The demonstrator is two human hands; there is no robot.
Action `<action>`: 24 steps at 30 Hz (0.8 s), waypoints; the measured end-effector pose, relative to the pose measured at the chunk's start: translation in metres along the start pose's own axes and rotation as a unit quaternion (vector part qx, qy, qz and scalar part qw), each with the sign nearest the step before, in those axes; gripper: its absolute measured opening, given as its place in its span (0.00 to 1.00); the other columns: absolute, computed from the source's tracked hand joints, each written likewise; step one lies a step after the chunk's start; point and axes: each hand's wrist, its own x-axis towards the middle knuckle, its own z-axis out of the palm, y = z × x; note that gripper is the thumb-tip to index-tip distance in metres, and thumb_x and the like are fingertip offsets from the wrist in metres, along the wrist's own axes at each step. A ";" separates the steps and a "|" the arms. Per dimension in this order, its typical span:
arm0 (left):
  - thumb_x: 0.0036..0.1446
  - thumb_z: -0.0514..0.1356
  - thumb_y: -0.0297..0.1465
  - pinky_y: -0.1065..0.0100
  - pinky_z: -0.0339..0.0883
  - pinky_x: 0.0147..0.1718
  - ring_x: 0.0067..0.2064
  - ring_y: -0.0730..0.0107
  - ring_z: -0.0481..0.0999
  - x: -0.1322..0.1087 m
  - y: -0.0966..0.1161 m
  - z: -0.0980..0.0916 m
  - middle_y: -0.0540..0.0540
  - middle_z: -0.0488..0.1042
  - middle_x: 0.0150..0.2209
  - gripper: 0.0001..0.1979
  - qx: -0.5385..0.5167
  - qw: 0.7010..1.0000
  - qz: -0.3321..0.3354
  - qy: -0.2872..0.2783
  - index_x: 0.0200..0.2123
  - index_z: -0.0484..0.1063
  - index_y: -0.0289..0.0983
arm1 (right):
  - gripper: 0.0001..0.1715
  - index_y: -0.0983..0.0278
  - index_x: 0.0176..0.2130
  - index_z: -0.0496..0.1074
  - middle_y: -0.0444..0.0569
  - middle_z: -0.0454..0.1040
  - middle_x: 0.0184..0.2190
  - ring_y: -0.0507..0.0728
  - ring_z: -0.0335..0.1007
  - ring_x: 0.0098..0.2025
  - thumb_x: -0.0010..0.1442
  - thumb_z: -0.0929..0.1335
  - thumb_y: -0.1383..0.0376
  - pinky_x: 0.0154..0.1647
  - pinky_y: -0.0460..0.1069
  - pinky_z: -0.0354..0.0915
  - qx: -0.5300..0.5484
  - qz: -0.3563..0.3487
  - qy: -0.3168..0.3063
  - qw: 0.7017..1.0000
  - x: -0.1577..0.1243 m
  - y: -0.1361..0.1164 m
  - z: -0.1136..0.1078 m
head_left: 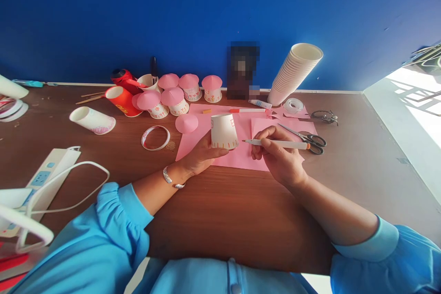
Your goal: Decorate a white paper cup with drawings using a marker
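Observation:
My left hand [203,153] grips a white paper cup [223,132] turned upside down. Short orange strokes run along the cup's lower rim, and small red window shapes show at its sides. My right hand [279,158] is closed around a white marker pen [282,144] with an orange end. The pen's tip points left at the cup, a small gap away from it. Both hands are over sheets of pink paper [237,161]. Beside the cup lies a pink paper cone [186,123]. Scissors [312,141] with black handles rest just beyond my right hand.
Several small cup houses [179,101] with pink cone roofs stand along the blue wall. At the back right leans a tall stack of paper cups [295,73]. A tape roll [294,105], glasses [324,117], a tape ring [155,138] and a power strip [48,179] lie around.

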 end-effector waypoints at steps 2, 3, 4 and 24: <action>0.49 0.78 0.35 0.48 0.69 0.59 0.50 0.57 0.79 0.000 0.000 0.000 0.43 0.81 0.46 0.23 0.006 1.000 0.002 0.002 0.48 0.79 0.38 | 0.18 0.59 0.33 0.75 0.42 0.76 0.23 0.54 0.69 0.24 0.62 0.78 0.50 0.27 0.51 0.67 0.003 0.000 0.001 1.000 0.000 0.000 0.000; 0.49 0.78 0.35 0.48 0.68 0.59 0.50 0.56 0.79 0.000 -0.001 -0.001 0.43 0.81 0.46 0.24 0.010 1.000 0.001 0.003 0.48 0.79 0.38 | 0.18 0.59 0.33 0.75 0.42 0.76 0.23 0.54 0.69 0.24 0.62 0.78 0.51 0.27 0.50 0.66 0.007 -0.001 0.002 1.000 0.001 0.000 -0.001; 0.49 0.78 0.36 0.48 0.68 0.59 0.50 0.56 0.78 0.000 -0.001 -0.001 0.43 0.81 0.46 0.24 0.014 1.000 0.001 0.005 0.49 0.79 0.38 | 0.17 0.59 0.33 0.75 0.42 0.76 0.23 0.54 0.69 0.24 0.62 0.78 0.51 0.27 0.50 0.66 0.011 -0.001 0.003 1.000 0.001 0.000 -0.001; 0.48 0.79 0.35 0.52 0.72 0.55 0.47 0.61 0.78 0.000 -0.002 -0.001 0.46 0.80 0.44 0.26 -0.002 1.000 -0.004 0.010 0.50 0.77 0.39 | 0.19 0.60 0.34 0.76 0.42 0.74 0.23 0.53 0.69 0.26 0.61 0.78 0.49 0.28 0.49 0.65 0.032 0.041 0.002 0.999 0.003 0.005 -0.003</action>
